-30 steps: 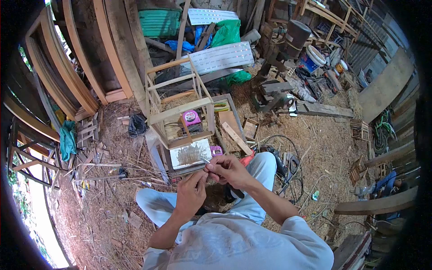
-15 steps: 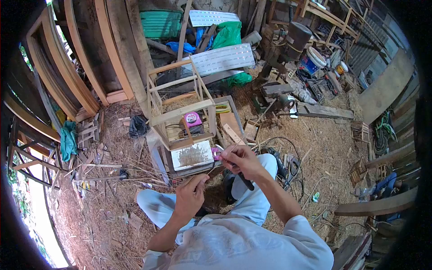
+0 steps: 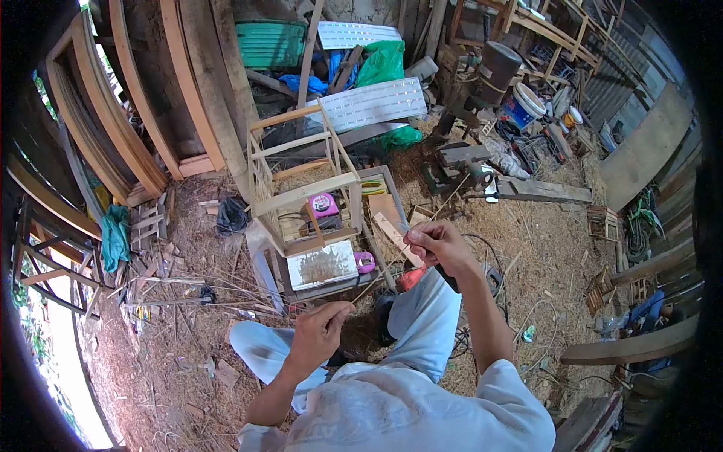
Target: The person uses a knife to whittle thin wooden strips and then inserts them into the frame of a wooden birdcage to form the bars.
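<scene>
My left hand (image 3: 318,331) is closed in a pinch on a thin wooden strip (image 3: 366,291) above my lap. Up and to the right, my right hand (image 3: 440,248) has its fingers pressed together, and a dark, narrow tool (image 3: 449,280) shows below its palm. Whether that tool is a knife I cannot tell. In front of my knees stands a small wooden frame (image 3: 305,190), with a pink tape measure (image 3: 323,204) seen through its bars. A stained white board (image 3: 324,265) lies at its near side, beside a second pink item (image 3: 364,262).
Behind the frame lie white metal panels (image 3: 369,103) and a green plastic basin (image 3: 269,44). Curved wooden frames (image 3: 192,90) lean at the left. A machine with a dark cylinder (image 3: 499,66) stands back right. Shavings and thin offcuts cover the floor (image 3: 520,233).
My right hand has moved up and right, away from the left hand, uncovering the second pink item and a red object by my knee. The left hand has shifted only slightly.
</scene>
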Demonstrator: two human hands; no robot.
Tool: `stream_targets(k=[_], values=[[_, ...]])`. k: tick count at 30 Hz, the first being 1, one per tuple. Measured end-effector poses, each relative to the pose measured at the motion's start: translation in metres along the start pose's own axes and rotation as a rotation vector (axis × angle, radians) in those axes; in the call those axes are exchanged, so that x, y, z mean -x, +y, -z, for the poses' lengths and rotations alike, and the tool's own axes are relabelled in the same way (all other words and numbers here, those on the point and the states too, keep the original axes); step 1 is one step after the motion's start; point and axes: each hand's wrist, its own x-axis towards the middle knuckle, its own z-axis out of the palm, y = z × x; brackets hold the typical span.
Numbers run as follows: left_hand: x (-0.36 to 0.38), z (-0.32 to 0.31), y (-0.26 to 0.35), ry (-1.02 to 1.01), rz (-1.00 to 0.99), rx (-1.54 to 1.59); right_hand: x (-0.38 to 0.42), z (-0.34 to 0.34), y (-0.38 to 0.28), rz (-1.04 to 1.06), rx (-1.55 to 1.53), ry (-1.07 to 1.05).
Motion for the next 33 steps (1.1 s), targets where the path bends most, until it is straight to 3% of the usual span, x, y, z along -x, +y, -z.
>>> stream_targets(k=[2, 4, 6, 8, 11, 17, 20, 27, 30, 33], values=[[0.002, 0.003, 0.000, -0.006, 0.018, -0.002, -0.005, 0.006, 0.006, 0.099, 0.080, 0.202], [0.010, 0.012, -0.010, 0.058, 0.024, -0.001, -0.012, 0.036, 0.000, 0.125, -0.065, 0.481], [0.011, 0.020, -0.017, 0.054, 0.033, -0.007, -0.004, 0.062, -0.006, 0.129, -0.236, 0.255], [0.012, 0.019, -0.023, 0.042, 0.046, -0.008, -0.003, 0.055, -0.001, 0.166, -0.306, 0.340], [0.001, 0.006, -0.020, 0.104, 0.016, -0.086, 0.001, 0.045, 0.012, 0.214, -0.227, 0.200], [-0.029, -0.026, -0.009, 0.223, -0.156, -0.100, 0.017, -0.063, 0.034, -0.035, -0.243, -0.151], [-0.039, -0.018, 0.000, 0.227, -0.084, -0.050, 0.012, -0.070, 0.056, -0.142, -0.309, -0.080], [-0.037, -0.018, -0.007, 0.142, -0.002, 0.018, 0.018, -0.068, 0.026, 0.042, -0.151, -0.143], [-0.036, -0.024, -0.002, 0.179, -0.148, -0.121, 0.010, -0.073, 0.030, 0.026, -0.149, -0.202], [-0.031, -0.019, -0.002, 0.157, -0.177, -0.041, 0.009, -0.065, 0.022, -0.030, -0.128, -0.269]])
